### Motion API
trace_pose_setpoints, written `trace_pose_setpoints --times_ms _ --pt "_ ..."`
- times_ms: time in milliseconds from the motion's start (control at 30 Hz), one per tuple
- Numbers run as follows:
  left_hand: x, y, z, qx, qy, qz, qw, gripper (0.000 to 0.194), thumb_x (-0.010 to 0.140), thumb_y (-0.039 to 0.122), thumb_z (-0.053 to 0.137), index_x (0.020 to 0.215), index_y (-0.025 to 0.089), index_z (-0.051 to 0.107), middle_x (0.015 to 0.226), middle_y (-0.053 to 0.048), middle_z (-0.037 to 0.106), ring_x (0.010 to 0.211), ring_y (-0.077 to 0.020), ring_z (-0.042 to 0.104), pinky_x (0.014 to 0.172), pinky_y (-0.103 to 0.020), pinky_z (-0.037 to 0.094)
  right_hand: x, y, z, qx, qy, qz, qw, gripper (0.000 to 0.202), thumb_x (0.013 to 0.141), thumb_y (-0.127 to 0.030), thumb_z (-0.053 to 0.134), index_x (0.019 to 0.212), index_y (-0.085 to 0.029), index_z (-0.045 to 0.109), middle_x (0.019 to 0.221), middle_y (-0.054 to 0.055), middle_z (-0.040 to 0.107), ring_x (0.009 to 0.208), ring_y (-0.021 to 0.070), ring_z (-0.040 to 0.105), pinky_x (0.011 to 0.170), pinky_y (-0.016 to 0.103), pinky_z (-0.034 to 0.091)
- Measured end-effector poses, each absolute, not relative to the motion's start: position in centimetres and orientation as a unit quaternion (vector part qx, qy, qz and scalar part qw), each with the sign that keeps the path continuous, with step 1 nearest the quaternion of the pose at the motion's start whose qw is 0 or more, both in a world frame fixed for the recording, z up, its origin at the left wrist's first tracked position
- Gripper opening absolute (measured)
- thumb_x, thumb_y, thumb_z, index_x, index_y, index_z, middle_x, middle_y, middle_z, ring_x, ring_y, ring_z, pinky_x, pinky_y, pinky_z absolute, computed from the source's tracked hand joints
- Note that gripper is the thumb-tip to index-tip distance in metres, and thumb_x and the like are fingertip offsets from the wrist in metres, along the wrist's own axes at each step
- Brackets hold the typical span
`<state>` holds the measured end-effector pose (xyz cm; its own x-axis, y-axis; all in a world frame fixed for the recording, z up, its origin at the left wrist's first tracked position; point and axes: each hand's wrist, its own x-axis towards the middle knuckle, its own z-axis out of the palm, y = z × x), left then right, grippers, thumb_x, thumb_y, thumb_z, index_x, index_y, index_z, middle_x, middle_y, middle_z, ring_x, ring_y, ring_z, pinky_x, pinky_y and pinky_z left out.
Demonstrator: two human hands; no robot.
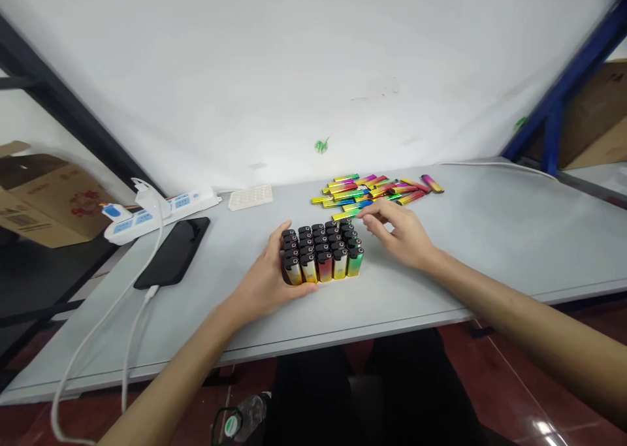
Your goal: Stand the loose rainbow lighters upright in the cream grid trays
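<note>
Far left, a cardboard box [53, 204] beside the counter [490, 237]; then a power strip [183, 204] with plugs, and a dark phone [172, 253] on a white cable, its long axis slanting away to the right. Pale ridged tray [251, 196] behind, near the wall. Left hand [267, 273] spread wide around the left side of the upright lighters [324, 260], thumb along their front, fingers at the back corner; steadying them, I judge. Lighters stand in close rows between the two hands. Behind and a little right, a heap of loose shiny cases [377, 190] lies flat; nearest, a yellow-green case [343, 217], long axis mostly crosswise, right end by the right hand [401, 234]. That hand is the nearer to the heap; thumb and fingertips narrow, at the lighters' back right corner. Cannot tell whether they pinch anything. The lighters' back row stands between left hand and heap; right side less obstructed. Farther right, a lone purple-yellow case [432, 184], then a blue post [553, 132].
</note>
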<state>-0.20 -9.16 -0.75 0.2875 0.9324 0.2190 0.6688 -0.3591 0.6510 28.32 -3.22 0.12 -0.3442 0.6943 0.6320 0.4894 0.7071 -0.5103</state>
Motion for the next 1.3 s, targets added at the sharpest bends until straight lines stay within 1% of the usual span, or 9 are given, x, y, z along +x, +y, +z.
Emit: trace_pose_setpoints --times_ms 167,300,467,600,700,867,1000,1133,1300 --pt "-3.7 -11.0 -0.8 0.742 0.572 0.295 0.188 0.111 0.070 0.046 0.079 0.153 0.024 0.010 0.144 -0.016 0.049 0.130 -0.0297 0.054 0.107 -0.046 0.047 23.3 1.6 0.9 -0.345 -0.861 0.107 0.357 0.023 0.098 -0.029 0.043 0.102 -0.019 0.064 0.097 0.007 0.066 0.083 0.0177 0.060 0.075 0.033 0.049" --pt "-6.6 -12.8 -0.7 0.695 0.639 0.299 0.141 0.109 0.071 0.048 0.078 0.152 0.019 0.011 0.142 -0.019 0.051 0.127 -0.0317 0.057 0.104 -0.047 0.049 16.1 5.8 0.9 -0.355 -0.905 0.076 0.221 0.032 0.097 -0.027 0.041 0.119 -0.017 0.063 0.115 0.012 0.063 0.089 0.0202 0.062 0.084 0.035 0.047" --pt "-8.5 -14.6 -0.6 0.612 0.722 0.311 0.087 0.104 0.075 0.053 0.073 0.152 0.018 0.011 0.139 -0.021 0.055 0.123 -0.0342 0.060 0.096 -0.049 0.053 8.6 8.5 0.6 -0.421 -0.900 0.005 0.111 0.044 0.096 -0.031 0.043 0.135 -0.013 0.054 0.133 0.022 0.053 0.118 0.0343 0.053 0.098 0.047 0.042" --pt "-8.7 -14.8 -0.7 0.568 0.760 0.306 0.077 0.103 0.075 0.056 0.071 0.151 0.015 0.014 0.141 -0.025 0.053 0.124 -0.0372 0.059 0.096 -0.052 0.052 7.1 8.7 0.9 -0.452 -0.886 0.007 0.105 0.041 0.098 -0.034 0.040 0.123 -0.007 0.059 0.128 0.027 0.055 0.120 0.0383 0.051 0.097 0.050 0.042" --pt "-8.4 -14.0 -1.0 0.562 0.758 0.322 0.077 0.102 0.076 0.053 0.071 0.151 0.015 0.015 0.147 -0.025 0.046 0.132 -0.0374 0.052 0.103 -0.054 0.047 8.6 8.1 1.5 -0.452 -0.886 0.015 0.107 0.034 0.098 -0.033 0.042 0.114 -0.011 0.063 0.120 0.022 0.058 0.108 0.0335 0.059 0.088 0.044 0.047" --pt "-7.8 -10.6 -1.5 0.554 0.750 0.357 0.056 0.098 0.073 0.038 0.077 0.149 0.009 0.022 0.148 -0.025 0.044 0.138 -0.0340 0.046 0.114 -0.048 0.039 15.0 5.8 2.8 -0.417 -0.855 0.032 0.307 0.022 0.095 -0.034 0.050 0.109 -0.020 0.061 0.121 0.013 0.052 0.093 0.0236 0.062 0.080 0.038 0.050" --pt "-7.9 -6.1 -1.4 0.578 0.727 0.369 0.040 0.089 0.070 0.031 0.079 0.142 0.008 0.032 0.143 -0.024 0.048 0.136 -0.0338 0.047 0.115 -0.047 0.038 21.7 2.9 2.8 -0.388 -0.845 0.032 0.366 0.012 0.091 -0.032 0.057 0.096 -0.021 0.059 0.128 0.013 0.051 0.096 0.0239 0.064 0.083 0.041 0.052" --pt "-7.9 -1.3 -1.0 0.598 0.704 0.382 0.032 0.074 0.069 0.028 0.079 0.132 0.011 0.042 0.137 -0.019 0.054 0.129 -0.0315 0.054 0.111 -0.043 0.042 27.3 -0.1 1.4 -0.326 -0.886 0.044 0.327 0.017 0.087 -0.034 0.065 0.081 -0.022 0.055 0.135 0.012 0.053 0.121 0.0297 0.057 0.096 0.045 0.048" --pt "-7.6 3.0 -0.2 0.580 0.733 0.354 0.041 0.074 0.068 0.031 0.080 0.129 0.011 0.043 0.130 -0.019 0.060 0.122 -0.0330 0.059 0.106 -0.045 0.047 30.9 -2.3 -0.6 -0.355 -0.892 0.094 0.265 0.030 0.087 -0.044 0.064 0.073 -0.020 0.054 0.129 0.011 0.058 0.097 0.0236 0.066 0.082 0.039 0.052"
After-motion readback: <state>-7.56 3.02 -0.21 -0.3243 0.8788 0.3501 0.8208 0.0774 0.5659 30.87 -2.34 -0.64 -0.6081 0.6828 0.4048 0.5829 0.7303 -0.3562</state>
